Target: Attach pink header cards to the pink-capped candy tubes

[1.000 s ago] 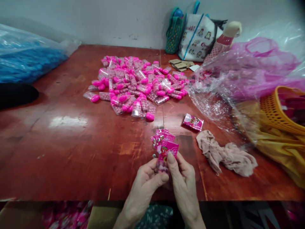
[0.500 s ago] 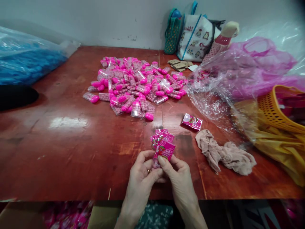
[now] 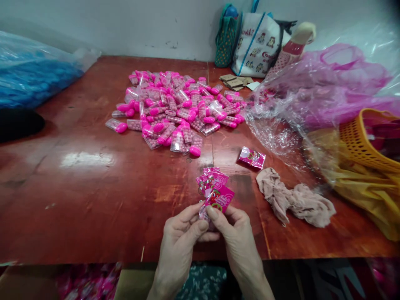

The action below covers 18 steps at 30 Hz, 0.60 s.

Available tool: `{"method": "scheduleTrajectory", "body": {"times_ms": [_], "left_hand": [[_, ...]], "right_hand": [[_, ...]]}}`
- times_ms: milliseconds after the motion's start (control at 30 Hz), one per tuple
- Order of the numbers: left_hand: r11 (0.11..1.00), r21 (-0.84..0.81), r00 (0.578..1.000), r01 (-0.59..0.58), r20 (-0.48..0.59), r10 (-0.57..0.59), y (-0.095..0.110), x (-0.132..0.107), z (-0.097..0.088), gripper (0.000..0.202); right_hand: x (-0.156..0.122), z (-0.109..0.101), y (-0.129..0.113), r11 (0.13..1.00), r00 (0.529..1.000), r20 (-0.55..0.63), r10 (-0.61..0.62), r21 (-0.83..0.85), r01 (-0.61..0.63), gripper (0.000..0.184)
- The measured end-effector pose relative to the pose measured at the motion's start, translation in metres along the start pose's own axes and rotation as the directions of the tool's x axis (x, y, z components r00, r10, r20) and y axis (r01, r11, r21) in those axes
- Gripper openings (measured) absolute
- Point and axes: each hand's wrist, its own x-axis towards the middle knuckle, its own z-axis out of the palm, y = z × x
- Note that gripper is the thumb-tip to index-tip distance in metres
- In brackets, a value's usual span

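Close to the table's front edge, my left hand (image 3: 181, 239) is closed on a small clear candy container (image 3: 203, 213), mostly hidden by the fingers. My right hand (image 3: 242, 233) pinches a pink printed label (image 3: 221, 198) with a strawberry picture between thumb and fingers, right against the container. Just beyond the fingertips, several similar pink labels (image 3: 215, 179) lie fanned on the table. Farther back is a heap of clear candy containers (image 3: 175, 109) with pink caps and pink balls inside.
A pink packet (image 3: 251, 158) and a crumpled beige cloth (image 3: 293, 200) lie to the right. Beyond them are a yellow basket (image 3: 353, 137) and pink plastic bags (image 3: 346, 83). A bag of blue items (image 3: 34, 77) sits at left. A white tote (image 3: 256, 46) stands by the wall.
The label in my right hand has turned and moved slightly right. My left hand has shifted a little left. The heap and the other things have stayed put.
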Motion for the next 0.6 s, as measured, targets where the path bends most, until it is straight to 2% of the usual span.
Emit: {"method": "scheduleTrajectory", "body": {"times_ms": [233, 467, 600], "left_hand": [[1.000, 0.018, 0.998, -0.006, -0.060, 0.007, -0.002, 0.001, 0.001, 0.021], [0.998, -0.064, 0.982, -0.027, -0.190, 0.015, -0.004, 0.001, 0.000, 0.016], [0.995, -0.100, 0.982, -0.017, -0.190, -0.003, -0.003, -0.001, -0.003, 0.015]], "right_hand": [[0.001, 0.002, 0.004, 1.000, 1.000, 0.009, 0.024, 0.011, -0.024, 0.017], [0.000, 0.010, 0.008, 0.997, 1.000, 0.006, -0.021, -0.076, 0.022, 0.019], [-0.005, 0.015, 0.008, 0.989, 0.999, 0.006, -0.053, -0.136, 0.053, 0.020]]}}
